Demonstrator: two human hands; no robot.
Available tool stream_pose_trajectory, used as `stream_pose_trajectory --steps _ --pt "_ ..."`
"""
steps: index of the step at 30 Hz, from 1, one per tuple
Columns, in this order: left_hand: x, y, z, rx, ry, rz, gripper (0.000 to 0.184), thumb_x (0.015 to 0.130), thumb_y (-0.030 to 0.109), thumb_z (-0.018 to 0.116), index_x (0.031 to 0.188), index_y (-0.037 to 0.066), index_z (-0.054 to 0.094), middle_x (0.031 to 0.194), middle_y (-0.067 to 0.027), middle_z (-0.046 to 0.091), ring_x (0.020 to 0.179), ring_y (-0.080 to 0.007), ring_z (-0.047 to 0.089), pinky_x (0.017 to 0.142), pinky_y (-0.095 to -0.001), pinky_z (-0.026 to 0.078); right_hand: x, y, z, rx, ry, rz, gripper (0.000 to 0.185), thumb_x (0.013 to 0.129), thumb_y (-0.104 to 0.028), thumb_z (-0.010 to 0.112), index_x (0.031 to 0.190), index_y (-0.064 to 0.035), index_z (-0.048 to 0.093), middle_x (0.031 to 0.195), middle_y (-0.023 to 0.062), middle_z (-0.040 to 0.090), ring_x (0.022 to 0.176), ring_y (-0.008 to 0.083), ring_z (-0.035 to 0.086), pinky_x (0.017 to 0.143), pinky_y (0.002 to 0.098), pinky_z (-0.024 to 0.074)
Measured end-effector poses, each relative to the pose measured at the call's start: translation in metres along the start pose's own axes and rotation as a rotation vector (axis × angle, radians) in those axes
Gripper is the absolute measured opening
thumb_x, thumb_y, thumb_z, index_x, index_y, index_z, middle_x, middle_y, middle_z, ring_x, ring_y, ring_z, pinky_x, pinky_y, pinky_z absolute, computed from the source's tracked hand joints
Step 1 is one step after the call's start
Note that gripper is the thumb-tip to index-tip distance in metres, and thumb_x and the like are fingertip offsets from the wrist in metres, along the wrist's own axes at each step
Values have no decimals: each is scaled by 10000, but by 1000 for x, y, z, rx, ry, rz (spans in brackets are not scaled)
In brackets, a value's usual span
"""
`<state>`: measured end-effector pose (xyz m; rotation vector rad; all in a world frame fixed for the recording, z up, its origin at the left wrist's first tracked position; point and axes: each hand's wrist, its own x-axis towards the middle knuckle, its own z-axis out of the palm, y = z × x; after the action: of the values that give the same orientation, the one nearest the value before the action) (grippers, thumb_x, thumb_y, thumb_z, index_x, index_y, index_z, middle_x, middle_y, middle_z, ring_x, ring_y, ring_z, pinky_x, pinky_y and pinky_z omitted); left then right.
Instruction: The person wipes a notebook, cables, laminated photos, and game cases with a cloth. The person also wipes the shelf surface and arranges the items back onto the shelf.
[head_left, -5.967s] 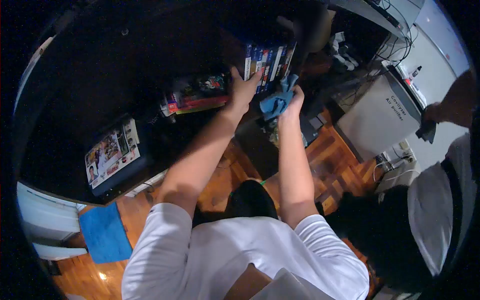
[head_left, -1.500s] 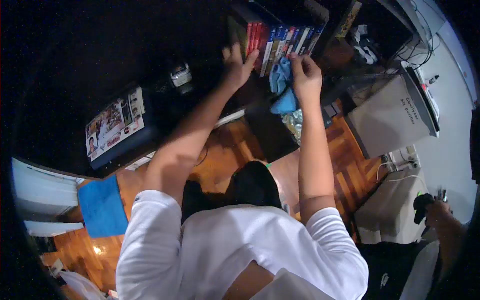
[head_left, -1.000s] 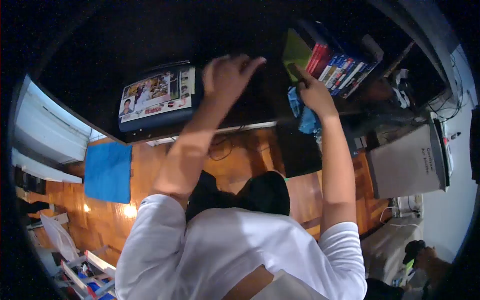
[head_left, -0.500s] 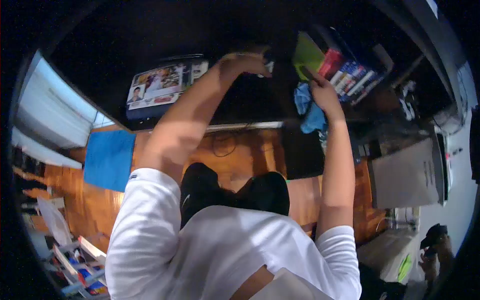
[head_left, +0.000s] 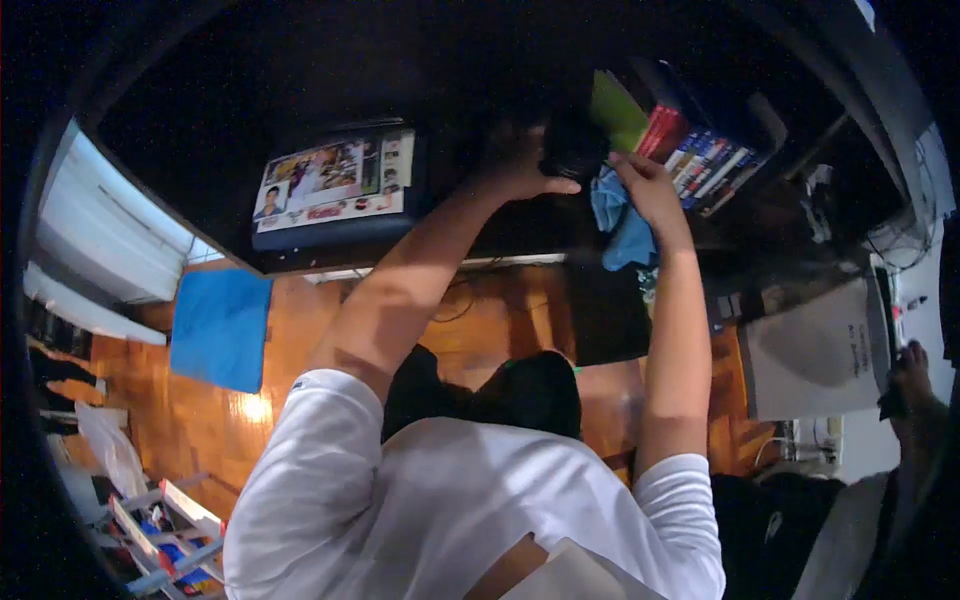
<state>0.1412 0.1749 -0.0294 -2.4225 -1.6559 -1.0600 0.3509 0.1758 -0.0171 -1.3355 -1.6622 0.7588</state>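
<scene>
My left hand (head_left: 520, 172) reaches over the dark shelf (head_left: 480, 232), thumb and fingers around a dark object (head_left: 574, 145) whose details are lost in shadow. The blue cloth (head_left: 624, 225) hangs down from my right hand (head_left: 645, 182), pinched in its fingers. That hand is at the left end of a row of upright cases. A green case (head_left: 618, 108) leans at this end, with red cases (head_left: 662, 132) beside it and blue-topped cases (head_left: 708, 165) farther right.
A dark box with a photo collage (head_left: 335, 180) lies on the shelf at left. Below are a blue mat (head_left: 220, 330) and a stepladder (head_left: 165, 535). At right stand a grey air purifier (head_left: 812, 350) and another person, whose hand (head_left: 912, 375) holds something dark.
The view has swung left along the shelf. My left hand left the cases, reached left, and is now back near them around a dark object. My right hand keeps the cloth near the green case.
</scene>
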Motion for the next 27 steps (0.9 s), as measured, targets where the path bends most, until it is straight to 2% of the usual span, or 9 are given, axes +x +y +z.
stream_pose_trajectory --steps 10,15,20,22,23,24,25,26,27 --pt "15 4 60 -179 -57 -48 1053 523 490 756 1239 -120 283 1235 -349 321 1165 -435 339 989 -418 294 -13 0 -6 -62 122 -63 381 812 -358 553 830 16 628 710 172 617 678 236 592 656 340 434" --pt "17 6 67 -128 -1 -48 1121 527 496 762 1286 -99 190 1287 -340 231 1192 -453 274 1003 -446 257 -42 -11 -6 10 111 -6 337 848 -282 551 907 46 603 778 77 609 753 110 521 707 243 406" --pt "6 12 59 -318 51 -47 1133 522 531 751 1296 -77 190 1290 -337 231 1239 -436 203 1019 -464 218 -71 -17 -4 315 840 -238 216 885 -218 496 863 -6 462 779 90 500 752 165 446 735 281 381" --pt "-2 4 71 -204 265 -67 954 654 494 678 1291 -56 231 1299 -291 255 1245 -409 198 1030 -455 181 -80 -24 -1 187 1030 -219 132 865 -133 471 868 -11 421 833 102 441 800 194 425 770 335 363" --pt "-9 22 44 -368 223 -174 783 755 398 606 1284 -56 248 1285 -248 297 1218 -361 259 1022 -430 199 -83 -19 6 99 1084 -223 78 847 -88 448 860 -22 410 813 92 431 774 196 415 746 339 369" --pt "-29 62 16 -758 375 -119 643 818 312 541 1282 -37 266 1256 -214 340 1178 -293 319 1013 -385 216 -92 -23 13 284 1026 -210 60 836 -69 440 872 -30 410 813 90 424 770 195 408 732 345 370" --pt "-39 69 10 -865 283 -201 583 857 263 493 1309 -10 245 1308 -181 312 1194 -240 325 1015 -351 221 -97 -16 25 533 869 -180 54 847 -76 433 875 -35 412 820 91 427 783 195 416 735 348 371" --pt "-64 104 -7 -1235 105 -263 562 877 254 470 1330 16 240 1366 -152 253 1225 -225 302 1020 -342 220 -115 -18 39 368 895 -389 139 907 -128 400 905 7 436 843 126 434 832 240 436 794 360 367" --pt "-85 118 -10 -1217 -96 -84 556 900 340 448 1321 23 272 1355 -110 299 1221 -209 315 1009 -330 245 -116 -3 65 4 1041 -500 151 903 -112 402 879 23 467 849 138 456 850 267 449 814 378 367"
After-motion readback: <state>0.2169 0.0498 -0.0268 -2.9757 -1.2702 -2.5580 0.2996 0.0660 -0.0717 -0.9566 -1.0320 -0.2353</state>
